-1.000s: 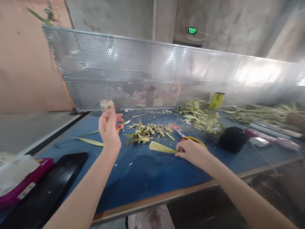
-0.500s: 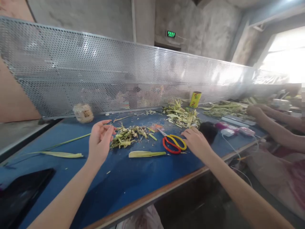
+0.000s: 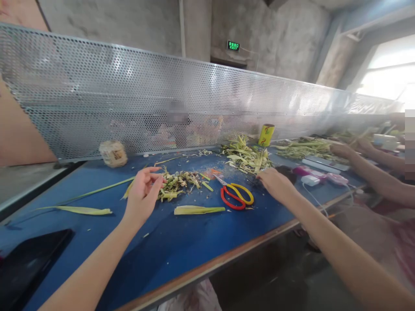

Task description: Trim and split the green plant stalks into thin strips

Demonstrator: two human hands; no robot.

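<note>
My left hand (image 3: 142, 192) is raised over the left of the blue table, thumb and fingers loosely curled and apart, with nothing visible between them. Just behind it lies a heap of short green plant trimmings (image 3: 181, 183), and a long green stalk (image 3: 103, 188) runs out to its left. My right hand (image 3: 275, 183) is closed, fingertips pinched at the near edge of a pile of pale green leaf strips (image 3: 246, 155); what they grip is too small to make out. Scissors (image 3: 238, 196) with one red and one yellow handle lie between my hands. A cut leaf piece (image 3: 197, 210) rests in front.
A perforated metal screen (image 3: 145, 99) closes off the back. A ball of twine (image 3: 113, 153), a yellow tube (image 3: 266, 134), a loose leaf (image 3: 84, 210) and a black phone-like slab (image 3: 32, 263) are on the table. Another person's hands (image 3: 343, 151) work at right beside a white charger (image 3: 309, 179).
My right hand has moved right and slightly up, its fingers drawing together at the leaf pile. My left hand has shifted a little right; a yellowish leaf shows behind its wrist.
</note>
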